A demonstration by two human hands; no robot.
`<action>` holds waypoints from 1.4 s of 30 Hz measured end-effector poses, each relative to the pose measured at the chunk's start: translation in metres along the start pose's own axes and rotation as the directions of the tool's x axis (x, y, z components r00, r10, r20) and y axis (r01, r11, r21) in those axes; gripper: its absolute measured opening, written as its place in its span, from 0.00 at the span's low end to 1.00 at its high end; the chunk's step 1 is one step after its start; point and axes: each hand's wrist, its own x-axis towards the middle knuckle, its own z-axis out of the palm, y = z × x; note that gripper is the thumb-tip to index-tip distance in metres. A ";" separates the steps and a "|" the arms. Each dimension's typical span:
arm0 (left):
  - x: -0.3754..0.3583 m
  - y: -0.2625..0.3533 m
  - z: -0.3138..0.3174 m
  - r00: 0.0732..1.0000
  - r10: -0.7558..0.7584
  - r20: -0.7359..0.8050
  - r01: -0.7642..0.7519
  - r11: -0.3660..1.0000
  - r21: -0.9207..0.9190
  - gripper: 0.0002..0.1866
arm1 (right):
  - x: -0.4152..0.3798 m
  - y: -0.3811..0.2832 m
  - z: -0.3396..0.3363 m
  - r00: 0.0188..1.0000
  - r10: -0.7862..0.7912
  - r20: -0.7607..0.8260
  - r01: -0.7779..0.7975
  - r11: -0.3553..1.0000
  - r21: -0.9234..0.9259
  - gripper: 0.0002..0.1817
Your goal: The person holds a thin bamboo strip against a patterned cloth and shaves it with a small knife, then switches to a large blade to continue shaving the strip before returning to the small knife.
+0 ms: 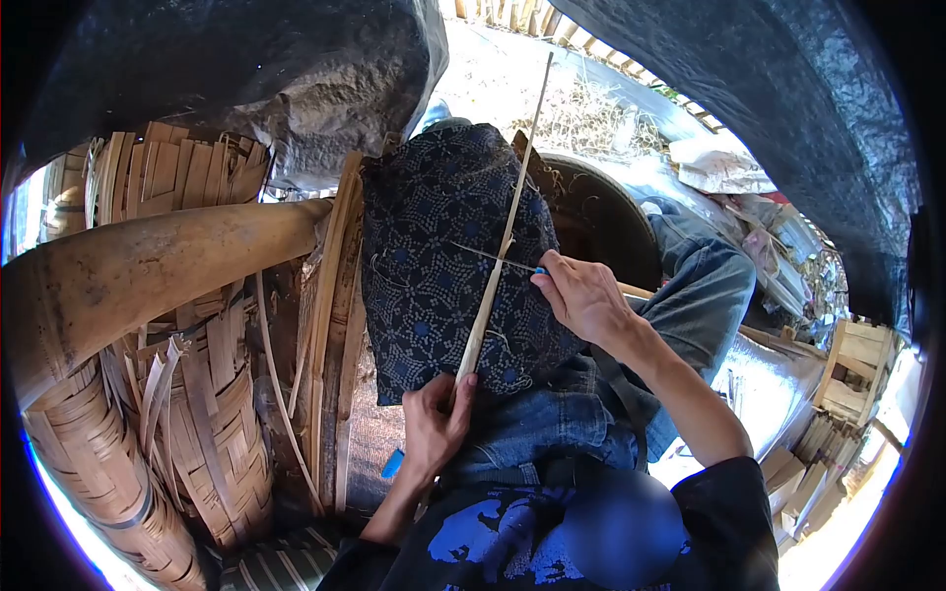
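Note:
My left hand [440, 424] is closed around the lower end of a long, thin bamboo strip [480, 335]. The strip slants up and away to the right over a dark patterned cloth [424, 286] spread across my lap. In my right hand [591, 300] is a knife with a bit of blue at its handle; its narrow blade [478, 253] points left and crosses the strip around its middle. A small frayed spot shows on the strip just above the blade. Most of the knife's handle is hidden by my fingers.
A thick bamboo pole [168, 266] runs in from the left toward the cloth. Woven bamboo baskets [232, 443] stand at the lower left. Behind the cloth is a round dark container [616, 227]. Dark plastic sheeting [788, 98] hangs overhead. A wooden crate [852, 364] is at the right.

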 end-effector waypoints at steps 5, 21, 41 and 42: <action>0.000 0.003 0.000 1.000 -0.001 -0.001 0.001 1.000 0.001 0.23 | 0.004 0.004 0.002 1.000 0.008 0.016 -0.008 1.000 0.015 0.09; 0.002 -0.013 0.000 0.999 -0.032 0.023 0.033 0.998 -0.056 0.22 | 0.011 0.006 0.016 0.998 -0.035 -0.059 0.049 0.964 0.261 0.10; 0.003 -0.011 0.002 0.999 -0.038 0.008 0.038 0.997 -0.067 0.23 | 0.014 0.005 0.007 0.996 -0.093 0.005 0.092 0.993 0.078 0.12; 0.003 -0.009 0.002 0.999 -0.039 0.004 0.039 0.997 -0.065 0.24 | 0.016 0.000 0.005 0.997 -0.080 -0.005 0.080 0.997 0.016 0.13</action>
